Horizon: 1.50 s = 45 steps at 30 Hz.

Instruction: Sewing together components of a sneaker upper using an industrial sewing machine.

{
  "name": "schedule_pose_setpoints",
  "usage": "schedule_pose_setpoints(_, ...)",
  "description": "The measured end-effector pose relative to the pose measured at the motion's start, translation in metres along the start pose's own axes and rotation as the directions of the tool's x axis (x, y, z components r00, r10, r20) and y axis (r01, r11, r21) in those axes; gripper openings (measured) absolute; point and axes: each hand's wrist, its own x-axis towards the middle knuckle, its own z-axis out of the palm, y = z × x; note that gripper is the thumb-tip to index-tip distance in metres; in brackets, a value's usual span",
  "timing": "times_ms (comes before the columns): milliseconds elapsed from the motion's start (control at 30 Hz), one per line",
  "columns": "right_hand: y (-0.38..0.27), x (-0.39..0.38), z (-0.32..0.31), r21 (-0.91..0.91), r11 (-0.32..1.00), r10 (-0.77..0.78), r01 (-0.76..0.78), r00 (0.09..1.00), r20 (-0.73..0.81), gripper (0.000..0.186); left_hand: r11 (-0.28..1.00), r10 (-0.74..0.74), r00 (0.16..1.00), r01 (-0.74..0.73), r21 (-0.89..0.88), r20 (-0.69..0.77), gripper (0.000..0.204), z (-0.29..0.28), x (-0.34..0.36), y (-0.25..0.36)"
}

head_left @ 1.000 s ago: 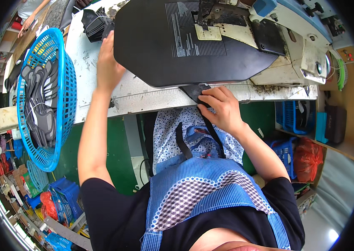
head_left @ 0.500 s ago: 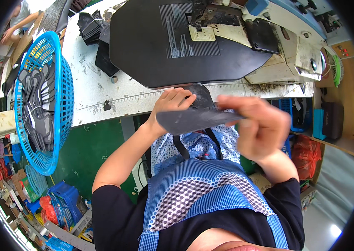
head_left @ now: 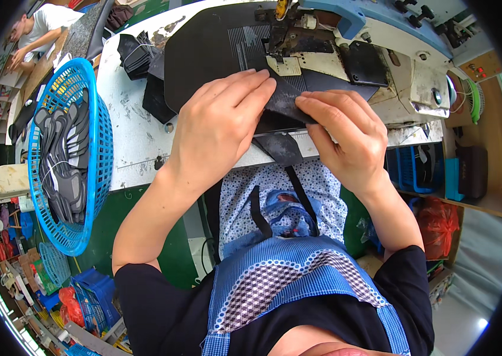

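A flat, dark grey-black piece of sheet material (head_left: pixel 285 102) lies just in front of the sewing machine's needle area (head_left: pixel 283 62), over the machine's black plate (head_left: pixel 200 62). My left hand (head_left: pixel 218 121) has its fingers close together over the left side of this piece; the thumb is hidden. At the other side, my right hand (head_left: pixel 348 133) pinches the near right edge between thumb and fingers. Below them a second dark piece (head_left: pixel 280 148) hangs partly over the front edge of the white table (head_left: pixel 135 157).
Left of the table stands a blue basket (head_left: pixel 104 148) with bundled grey-black cut parts (head_left: pixel 64 160). Tied dark pieces (head_left: pixel 135 56) lie at the table's far left. The sewing machine's body (head_left: pixel 411 89) occupies the right. A co-worker (head_left: pixel 43 35) sits at the far left.
Both hands have moved forward, away from my body and up to the needle. The dark piece, held in the air by my right hand before, is now down on the plate between both hands.
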Motion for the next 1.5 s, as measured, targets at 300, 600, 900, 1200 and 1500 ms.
schedule_pose_setpoints(300, 0.013, 0.001, 0.007, -0.019, 1.000, 0.023, -0.023, 1.000, -0.012, 0.029, 0.995, 0.016, 0.998, -0.011, -0.097, 0.055, 0.042, 0.006, 0.024, -0.020)
schedule_pose_setpoints(600, 0.015, -0.012, 0.003, 0.076, 0.997, -0.035, 0.024, 0.989, 0.142, 0.047, 0.978, 0.202, 0.966, -0.209, 0.025, 0.158, 0.048, -0.010, 0.037, -0.040)
schedule_pose_setpoints(900, 0.014, -0.011, 0.015, -0.024, 0.998, -0.055, 0.058, 0.991, 0.126, 0.049, 0.984, 0.112, 0.983, -0.131, 0.123, 0.148, 0.053, -0.006, 0.020, -0.010)
schedule_pose_setpoints(1200, 0.003, -0.005, 0.022, -0.055, 0.996, -0.064, 0.073, 0.987, 0.149, 0.053, 0.966, 0.250, 0.943, -0.257, 0.001, 0.219, 0.052, -0.013, 0.033, -0.066)
schedule_pose_setpoints(1500, -0.006, 0.001, 0.036, -0.128, 0.991, -0.024, 0.049, 0.982, 0.190, 0.064, 0.928, 0.330, 0.907, -0.363, 0.088, 0.261, 0.051, -0.014, 0.050, -0.098)
